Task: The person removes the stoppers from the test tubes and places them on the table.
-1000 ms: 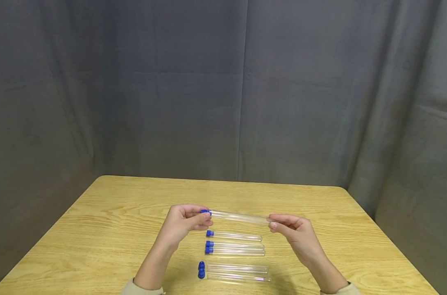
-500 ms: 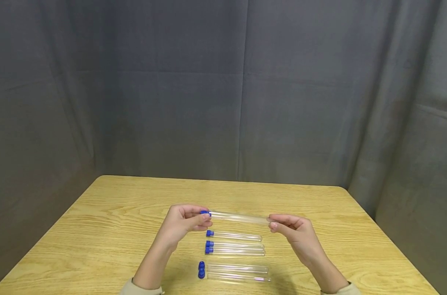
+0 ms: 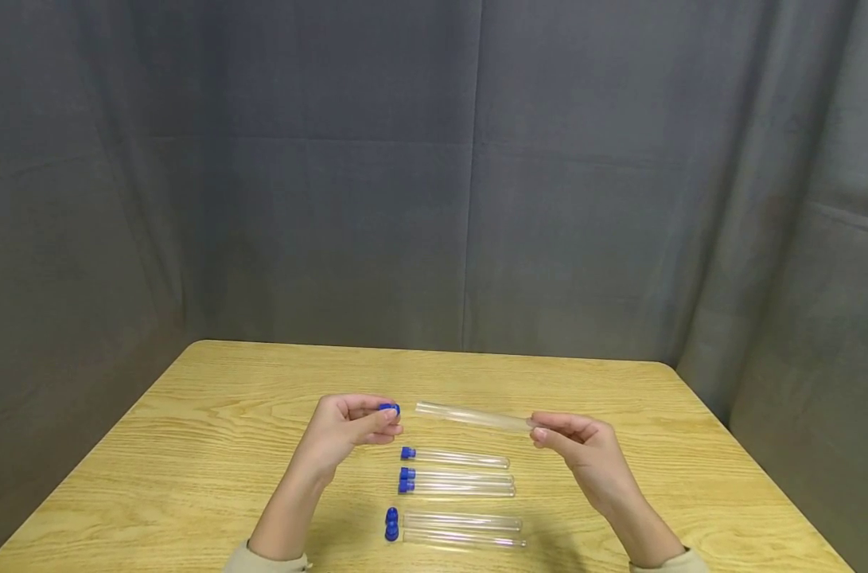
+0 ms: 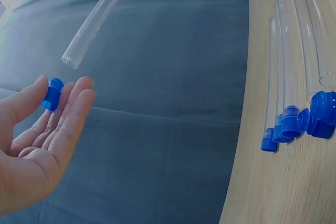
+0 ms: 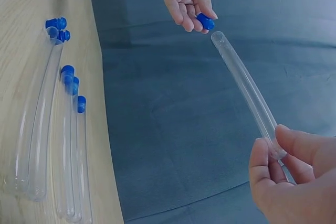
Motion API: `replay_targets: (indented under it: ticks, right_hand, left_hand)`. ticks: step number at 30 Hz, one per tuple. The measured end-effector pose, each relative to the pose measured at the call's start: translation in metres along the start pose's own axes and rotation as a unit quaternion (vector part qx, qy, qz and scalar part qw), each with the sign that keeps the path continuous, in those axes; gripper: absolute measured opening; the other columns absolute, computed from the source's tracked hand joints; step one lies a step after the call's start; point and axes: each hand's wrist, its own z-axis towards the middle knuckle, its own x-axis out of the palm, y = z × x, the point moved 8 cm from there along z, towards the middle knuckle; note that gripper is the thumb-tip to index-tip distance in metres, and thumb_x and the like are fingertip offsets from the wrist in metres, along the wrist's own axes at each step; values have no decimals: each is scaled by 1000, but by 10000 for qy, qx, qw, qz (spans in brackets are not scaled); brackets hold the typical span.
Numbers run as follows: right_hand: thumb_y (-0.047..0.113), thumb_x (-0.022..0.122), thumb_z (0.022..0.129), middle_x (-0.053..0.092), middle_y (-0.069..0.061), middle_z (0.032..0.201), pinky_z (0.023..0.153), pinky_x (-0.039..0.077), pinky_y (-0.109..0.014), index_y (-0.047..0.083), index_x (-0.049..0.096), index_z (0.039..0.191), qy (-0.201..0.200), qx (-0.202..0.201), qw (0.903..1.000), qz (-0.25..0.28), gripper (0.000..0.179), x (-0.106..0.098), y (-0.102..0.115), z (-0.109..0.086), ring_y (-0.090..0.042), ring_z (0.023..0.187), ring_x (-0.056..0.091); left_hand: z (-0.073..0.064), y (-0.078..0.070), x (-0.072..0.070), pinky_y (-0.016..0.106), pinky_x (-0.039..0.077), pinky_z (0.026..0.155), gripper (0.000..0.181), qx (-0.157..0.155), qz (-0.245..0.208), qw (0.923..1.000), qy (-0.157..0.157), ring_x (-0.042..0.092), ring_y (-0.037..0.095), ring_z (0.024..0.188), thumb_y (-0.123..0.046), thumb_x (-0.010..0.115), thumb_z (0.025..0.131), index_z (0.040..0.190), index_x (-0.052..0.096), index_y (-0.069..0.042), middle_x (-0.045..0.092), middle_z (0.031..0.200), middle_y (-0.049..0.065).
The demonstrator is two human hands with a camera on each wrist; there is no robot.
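My left hand (image 3: 348, 430) pinches a blue cap (image 4: 53, 94) between thumb and fingers, above the table. Opposite it, my right hand (image 3: 584, 454) holds a clear test tube (image 3: 472, 415) by its rounded bottom end, also raised. The tube's uncapped mouth points left toward the cap, with a small gap between them. In the right wrist view the tube (image 5: 247, 87) slants from the right fingers (image 5: 261, 169) up to the cap (image 5: 205, 21) in the left hand.
Several test tubes lie on the wooden table (image 3: 212, 446) below the hands. Three, one tube (image 3: 462, 458) farthest back, wear blue caps. Nearer the front, two uncapped tubes (image 3: 462, 521) lie beside two loose blue caps (image 3: 391, 524). A grey curtain (image 3: 333, 199) hangs behind.
The cap has come off the tube's mouth. My left hand has moved slightly left with the cap, and my right hand slightly right with the tube, opening a gap.
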Motion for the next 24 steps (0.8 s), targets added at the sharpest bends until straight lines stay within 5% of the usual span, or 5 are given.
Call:
replay_targets:
  ticks: [9,24]
  right_hand:
    - [-1,59,83,65,0,91,81,47,-23,-13,59,102,66,-40,10000,-50,22,0,-3,0,-12,78,61]
    - [4,62,82,64,-1,95,84,45,-24,-15,57,106,-67,586,9975,-378,30,4,-17,2,-14,82,60]
  left_hand:
    - [0,0,0,35,53,72,26,-17,3,10000,-10,65,22,75,0,61,83,100,55,19,65,85,16]
    - [-1,0,0,35,53,72,26,-8,-33,10000,9,65,22,75,0,61,83,100,55,19,64,87,21]
